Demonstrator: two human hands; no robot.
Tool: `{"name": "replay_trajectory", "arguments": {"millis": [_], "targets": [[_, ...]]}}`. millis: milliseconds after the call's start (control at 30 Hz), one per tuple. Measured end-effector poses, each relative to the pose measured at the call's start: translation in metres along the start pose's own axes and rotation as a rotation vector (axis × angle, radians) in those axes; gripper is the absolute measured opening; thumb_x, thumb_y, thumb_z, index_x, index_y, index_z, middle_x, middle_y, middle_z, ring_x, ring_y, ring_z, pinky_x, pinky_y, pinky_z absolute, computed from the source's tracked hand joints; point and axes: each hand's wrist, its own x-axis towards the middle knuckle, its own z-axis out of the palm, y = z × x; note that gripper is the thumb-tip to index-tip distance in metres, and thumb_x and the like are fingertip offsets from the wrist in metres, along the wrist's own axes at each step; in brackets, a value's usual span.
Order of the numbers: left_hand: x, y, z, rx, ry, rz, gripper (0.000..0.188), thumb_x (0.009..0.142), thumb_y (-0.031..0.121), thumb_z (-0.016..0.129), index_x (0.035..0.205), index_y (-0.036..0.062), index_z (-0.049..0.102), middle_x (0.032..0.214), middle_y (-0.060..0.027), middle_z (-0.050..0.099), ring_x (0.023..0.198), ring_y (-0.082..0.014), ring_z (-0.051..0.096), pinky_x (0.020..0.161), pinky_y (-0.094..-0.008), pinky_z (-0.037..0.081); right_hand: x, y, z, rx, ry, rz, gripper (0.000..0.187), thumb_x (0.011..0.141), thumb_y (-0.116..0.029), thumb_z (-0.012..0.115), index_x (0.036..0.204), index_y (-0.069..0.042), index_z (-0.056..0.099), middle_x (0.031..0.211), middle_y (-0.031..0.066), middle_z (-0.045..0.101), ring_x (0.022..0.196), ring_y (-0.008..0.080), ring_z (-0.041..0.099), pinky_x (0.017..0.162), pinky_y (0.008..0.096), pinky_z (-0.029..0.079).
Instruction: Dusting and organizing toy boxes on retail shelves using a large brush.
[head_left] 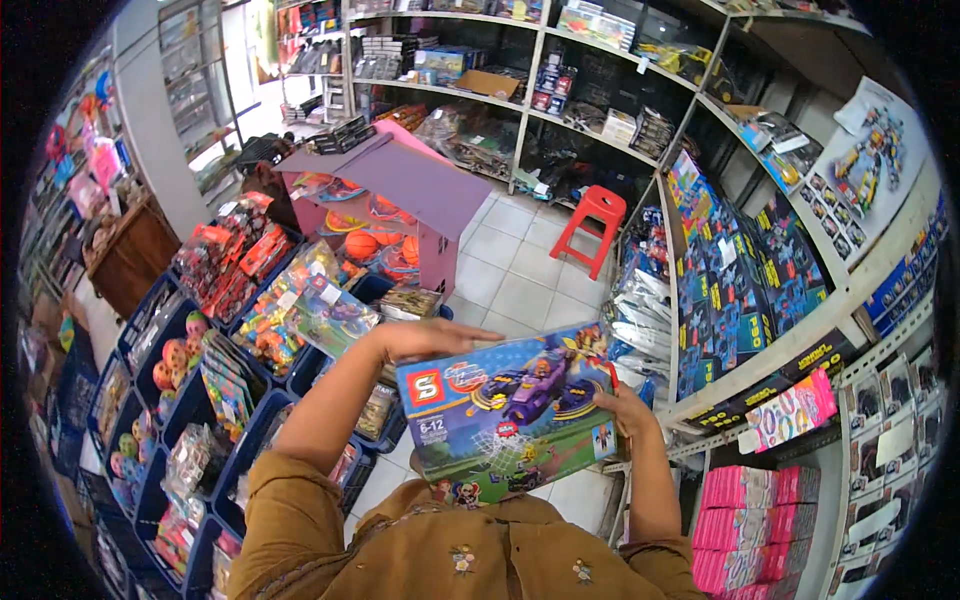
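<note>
On the left, dark blue baskets [268,408] stand in rows, their walls apparently meant to keep loose packets of small toys sorted by kind. Just right of them and farther off is a purple display stand [405,195], with orange balls [361,245] in packs sheltered under its sloping top. At the middle, the left hand [425,341] lies along the far edge of a large toy box [505,412]; its fingers [478,337] are straight and unclenched, laid on the edge rather than wrapped around it, probably to steady the box. The toy box is in mid-air, in front of the person's brown top [450,550], its printed front tilted up toward the person, which would make it easy to look over. Beyond it, a red stool [590,230] stands on the tiled floor [500,240]. The right hand [628,408] grips the box's right side, thumb over the front; the other fingers are mostly hidden behind, so how far they wrap is hard to tell. It seems to bear much of the weight. At the right, blue boxes [715,290] stand face-out on a shelf, likely for display, and nearer, pink packs [740,520] are stacked flat, perhaps to save room.
</note>
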Motion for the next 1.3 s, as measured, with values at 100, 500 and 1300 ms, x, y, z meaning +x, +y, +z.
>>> {"name": "replay_trajectory", "arguments": {"millis": [100,500,1300], "targets": [[-0.004,-0.030,-0.025,-0.360,-0.090,0.155,0.081,0.083,0.034,0.063,0.145,0.0086,0.018,0.129,-0.0195,0.049,0.110,-0.0235,0.055,0.090,-0.0347,0.047,-0.017,0.023,-0.012,0.100,0.101,-0.028,0.057,0.075,-0.014,0.073,0.124,-0.001,0.048,0.114,0.0072,0.059,0.103,0.0191,0.056,0.092,0.0322,0.042],[0.057,-0.133,0.061,-0.504,0.658,0.072,0.062,0.082,0.023,0.066,0.131,-0.0035,0.040,0.106,-0.0106,0.062,0.089,-0.0166,0.063,0.075,-0.0278,0.051,-0.058,0.077,-0.040,0.289,0.464,0.047,0.039,0.083,-0.023,0.067,0.113,-0.001,0.057,0.103,0.0084,0.064,0.088,0.0194,0.063,0.079,0.0330,0.049],[0.097,-0.099,0.045,-0.418,0.629,0.473,0.066,0.086,0.053,0.054,0.133,0.0100,0.039,0.125,-0.0010,0.053,0.112,-0.0160,0.049,0.100,-0.0329,0.033,-0.121,-0.006,0.024,-0.272,0.556,-0.570,0.070,0.057,-0.011,0.084,0.117,0.003,0.050,0.104,0.0095,0.060,0.101,0.0183,0.056,0.090,0.0323,0.044]]}}
